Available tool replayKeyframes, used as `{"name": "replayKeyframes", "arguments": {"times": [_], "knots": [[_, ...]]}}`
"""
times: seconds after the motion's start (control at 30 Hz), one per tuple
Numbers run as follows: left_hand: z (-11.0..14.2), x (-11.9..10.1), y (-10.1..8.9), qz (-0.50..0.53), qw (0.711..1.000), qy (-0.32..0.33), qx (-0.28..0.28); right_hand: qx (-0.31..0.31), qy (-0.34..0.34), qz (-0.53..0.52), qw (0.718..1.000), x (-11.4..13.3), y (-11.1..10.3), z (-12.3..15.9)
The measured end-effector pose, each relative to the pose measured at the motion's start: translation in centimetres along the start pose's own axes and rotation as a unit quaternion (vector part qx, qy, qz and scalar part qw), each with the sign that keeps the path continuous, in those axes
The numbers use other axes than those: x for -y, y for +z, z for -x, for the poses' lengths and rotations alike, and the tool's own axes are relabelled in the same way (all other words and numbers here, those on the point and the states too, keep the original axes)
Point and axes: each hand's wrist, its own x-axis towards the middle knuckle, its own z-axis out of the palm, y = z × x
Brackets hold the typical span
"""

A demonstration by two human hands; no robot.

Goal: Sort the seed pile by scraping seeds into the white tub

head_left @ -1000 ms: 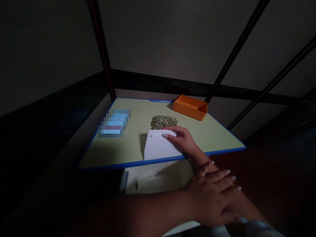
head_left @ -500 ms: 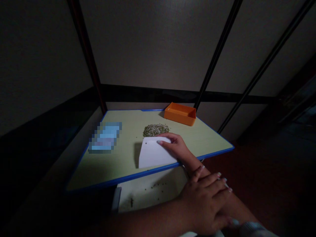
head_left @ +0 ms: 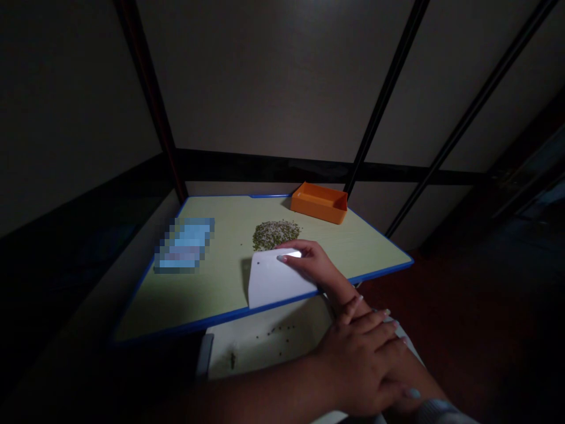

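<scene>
My right hand is closed on the upper edge of a white plastic scraper, which stands tilted on the yellow-green table by its near blue edge. Just beyond the scraper lies a small pile of greenish grains. My left hand lies across my right forearm with its fingers stretched over it and holds nothing. Below the table's near edge sits a pale tray with a few loose grains in it.
An orange rectangular bin stands at the table's far edge. A blurred bluish patch lies on the left part of the table. Dark frame bars rise behind the table, and the surroundings are dim.
The view has shifted a little. My right hand and the scraper have come slightly nearer to the table's near edge. My left hand stays on the forearm.
</scene>
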Motion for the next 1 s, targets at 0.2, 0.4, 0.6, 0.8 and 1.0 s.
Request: {"name": "replayKeyframes", "arguments": {"times": [0.2, 0.4, 0.6, 0.8, 1.0], "knots": [[0.0, 0.2, 0.4, 0.014, 1.000, 0.002, -0.002, -0.036, 0.019, -0.050, 0.998, -0.6, 0.0, 0.1], [-0.1, 0.1, -0.1, 0.025, 1.000, -0.002, 0.014, -0.053, 0.014, -0.052, 0.997, -1.0, 0.0, 0.0], [-0.2, 0.0, -0.6, 0.041, 0.999, -0.016, 0.030, -0.024, 0.031, -0.014, 0.999, -0.4, -0.1, -0.2], [-0.3, 0.0, -0.6, 0.058, 0.997, -0.019, 0.039, -0.012, 0.025, -0.033, 0.999, -0.6, -0.1, -0.1], [-0.3, 0.0, -0.6, 0.075, 0.996, -0.022, 0.040, -0.050, 0.028, -0.069, 0.996, -0.7, 0.0, -0.1]]}}
